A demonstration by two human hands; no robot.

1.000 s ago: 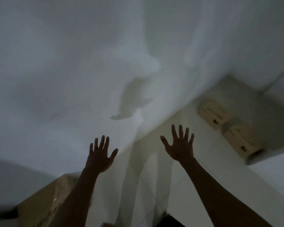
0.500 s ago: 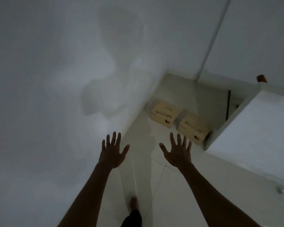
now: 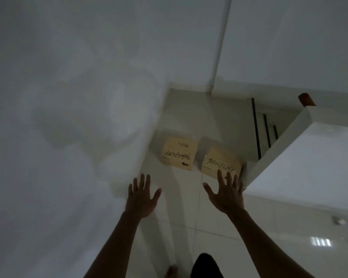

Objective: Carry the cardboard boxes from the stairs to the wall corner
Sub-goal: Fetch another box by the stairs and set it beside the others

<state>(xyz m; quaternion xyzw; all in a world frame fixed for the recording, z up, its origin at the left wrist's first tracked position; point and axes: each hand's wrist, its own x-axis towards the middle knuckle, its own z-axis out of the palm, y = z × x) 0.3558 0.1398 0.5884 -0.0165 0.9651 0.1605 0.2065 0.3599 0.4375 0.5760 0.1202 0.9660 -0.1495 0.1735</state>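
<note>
right hand (image 3: 226,194): open, fingers spread, palm down/forward, empty; arm stretched out ahead
left hand (image 3: 142,197): open, fingers spread, empty; arm stretched out too, roughly level with the right
nearer hand: right hand; its fingertips overlap the near edge of the right box (image 3: 221,162) in view, contact can't be confirmed
right box: on the floor (image 3: 189,201), straight ahead of right hand, beside the base of the white stair wall (image 3: 301,157); handwriting on top face
left box (image 3: 178,153): on the floor, ahead and slightly right of left hand, apart from it; close to the left wall (image 3: 68,117)
box relation: side by side, small gap between, both in the floor strip running to the stairs (image 3: 265,133)
long axis: right box looks longer across the view; left box near square, hard to tell
likely step: reach for a box, right one probably first
wall corner target: can't tell from this view
foot (image 3: 172,270): bare, bottom edge, mid-step probably
</note>
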